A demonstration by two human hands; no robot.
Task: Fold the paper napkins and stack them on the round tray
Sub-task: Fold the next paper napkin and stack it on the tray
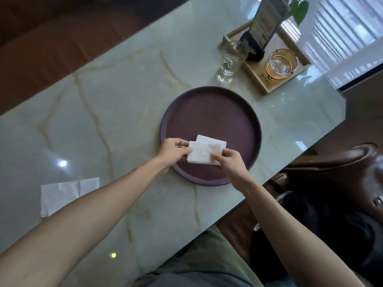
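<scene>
White and creased, an unfolded paper napkin (68,192) lies flat on the pale green marble table (116,104) at about eight o'clock from the round tray, partly hidden under the left forearm. Next comes the left hand (173,149), over the tray's nine o'clock rim, thumb and fingers pinching the left edge of a folded napkin (200,155). That napkin is held over the lower half of the dark purple round tray (211,112), atop a second folded napkin (211,140) whose corner shows at twelve o'clock from it, lying on the tray floor. The right hand (229,159) grips the held napkin's right edge at its four o'clock corner, fingers curled over the paper. At one o'clock from the tray stands a clear drinking glass (230,61), just beside a wooden tray (267,88) carrying a dark upright menu stand (263,27) and a gold-rimmed glass ashtray (281,64). A brown leather chair (331,162) sits at three o'clock, off the table's edge.
</scene>
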